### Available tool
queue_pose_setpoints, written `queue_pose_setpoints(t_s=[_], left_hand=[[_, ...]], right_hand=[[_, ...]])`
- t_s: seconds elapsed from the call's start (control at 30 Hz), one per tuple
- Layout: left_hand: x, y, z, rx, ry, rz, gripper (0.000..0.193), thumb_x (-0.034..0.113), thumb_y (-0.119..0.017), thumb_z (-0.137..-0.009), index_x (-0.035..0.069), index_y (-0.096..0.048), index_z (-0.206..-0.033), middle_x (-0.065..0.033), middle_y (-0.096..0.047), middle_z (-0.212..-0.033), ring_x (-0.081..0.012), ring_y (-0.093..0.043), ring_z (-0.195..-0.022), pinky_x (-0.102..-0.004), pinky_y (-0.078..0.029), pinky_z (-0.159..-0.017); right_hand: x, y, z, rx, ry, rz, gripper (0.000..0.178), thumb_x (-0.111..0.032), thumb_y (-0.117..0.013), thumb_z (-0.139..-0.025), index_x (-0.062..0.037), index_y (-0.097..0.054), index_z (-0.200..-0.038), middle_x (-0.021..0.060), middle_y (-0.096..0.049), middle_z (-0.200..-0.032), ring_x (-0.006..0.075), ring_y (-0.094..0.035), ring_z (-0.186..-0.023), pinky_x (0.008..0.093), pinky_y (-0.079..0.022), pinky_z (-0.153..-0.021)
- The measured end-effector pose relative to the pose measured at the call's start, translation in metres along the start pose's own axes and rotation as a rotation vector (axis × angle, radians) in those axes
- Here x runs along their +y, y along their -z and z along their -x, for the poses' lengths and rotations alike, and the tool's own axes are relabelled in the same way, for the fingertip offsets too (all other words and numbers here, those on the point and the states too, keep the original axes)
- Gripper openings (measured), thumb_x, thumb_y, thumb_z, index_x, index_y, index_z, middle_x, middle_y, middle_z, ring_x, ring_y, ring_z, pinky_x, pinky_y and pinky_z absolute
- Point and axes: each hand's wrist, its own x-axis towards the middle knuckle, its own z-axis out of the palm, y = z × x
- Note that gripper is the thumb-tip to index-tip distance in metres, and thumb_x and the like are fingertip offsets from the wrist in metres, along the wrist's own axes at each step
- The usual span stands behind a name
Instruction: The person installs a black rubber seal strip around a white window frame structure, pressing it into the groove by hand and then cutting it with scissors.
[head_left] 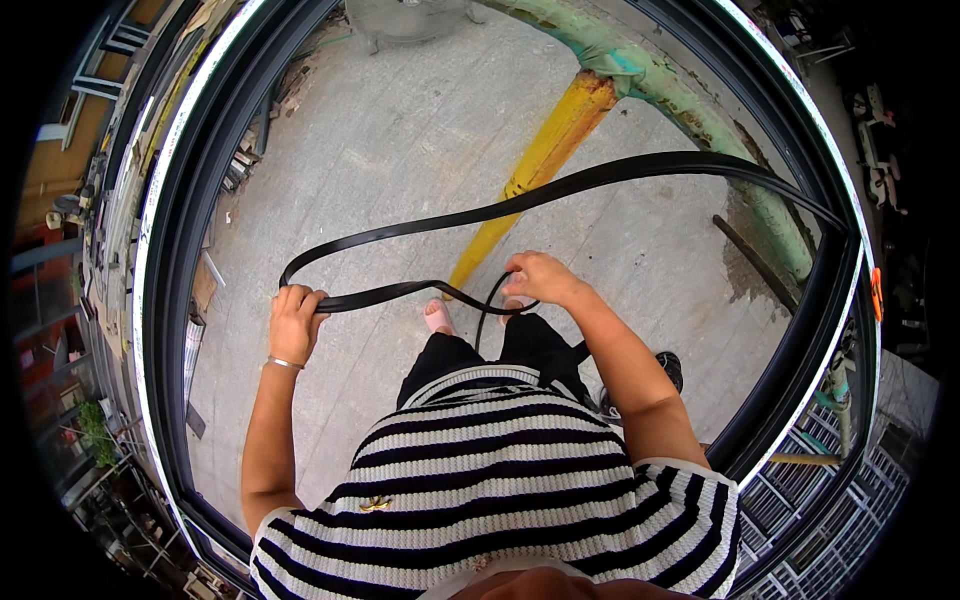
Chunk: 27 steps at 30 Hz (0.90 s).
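A long black rubber seal strip [600, 178] leaves the right side of a large black frame with a white outer edge [195, 150]. It arcs leftward and doubles back in a bend at my left hand [296, 325]. That hand is closed round the strip just below the bend, thumb on top. From there the strip twists toward my right hand [545, 278], whose fingers are curled on it by a small loop. Its loose end hangs down in front of my dark trousers [455, 358]. The exact grip of the right fingertips is partly hidden.
The frame surrounds me. Below lies grey concrete floor [350, 180] with a yellow pole [550, 140] and a green pipe [690, 110]. A dark bar [755, 260] rests at right. Stacked profiles [110, 200] stand beyond the left edge, metal racks [820, 530] at lower right.
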Motion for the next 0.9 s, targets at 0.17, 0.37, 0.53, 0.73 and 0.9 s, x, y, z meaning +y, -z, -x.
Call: queue_pose_setpoints(t_s=[0.17,0.37,0.53,0.73,0.9], left_hand=[[0.056,0.057,-0.034,0.195,-0.159,0.153,0.035,0.016,-0.078,-0.074,0.006,-0.068,-0.106,-0.0090,-0.059,-0.096,-0.0309,-0.056,-0.096,-0.0420,-0.046,-0.085],[0.050,0.103,-0.036,0.609,-0.204,0.014,0.040,0.017,-0.077,-0.081,0.008,-0.069,-0.119,-0.0109,-0.061,-0.121,-0.0326,-0.055,-0.114,-0.0421,-0.043,-0.095],[0.017,0.036,0.028,0.707,0.122,0.328,0.067,0.025,-0.083,-0.081,0.008,-0.055,-0.139,-0.0118,-0.055,-0.134,-0.0307,-0.049,-0.128,-0.0407,-0.046,-0.094],[0.056,-0.065,0.040,0.293,0.523,0.785,0.094,0.027,-0.090,-0.071,0.004,-0.038,-0.146,-0.0147,-0.052,-0.126,-0.0254,-0.053,-0.114,-0.0375,-0.049,-0.086],[0.089,-0.141,0.007,0.411,1.017,0.870,0.068,0.028,-0.086,-0.078,0.002,-0.045,-0.126,-0.0110,-0.057,-0.103,-0.0193,-0.065,-0.086,-0.0304,-0.055,-0.071]], right_hand=[[-0.138,-0.071,-0.030,0.290,0.223,-0.164,0.064,-0.036,-0.076,-0.083,-0.0060,-0.051,-0.133,0.0222,-0.056,-0.128,0.0396,-0.059,-0.118,0.0465,-0.051,-0.093],[-0.220,-0.033,-0.072,0.433,0.062,-0.694,0.034,-0.030,-0.059,-0.098,0.0020,-0.061,-0.088,0.0130,-0.070,-0.069,0.0240,-0.061,-0.044,0.0342,-0.049,-0.045],[-0.302,0.032,-0.081,0.400,0.212,-1.219,0.040,-0.034,-0.049,-0.102,0.0038,-0.059,-0.092,0.0229,-0.072,-0.081,0.0129,-0.054,-0.040,0.0245,-0.042,-0.035],[-0.355,0.098,-0.028,0.068,0.407,-1.599,0.037,-0.034,-0.046,-0.105,0.0001,-0.060,-0.103,0.0349,-0.068,-0.106,0.0144,-0.057,-0.049,0.0247,-0.046,-0.044],[-0.356,0.158,0.015,-0.306,0.551,-1.792,0.045,-0.032,-0.041,-0.107,0.0047,-0.065,-0.116,0.0372,-0.058,-0.129,0.0084,-0.057,-0.053,0.0191,-0.044,-0.043]])
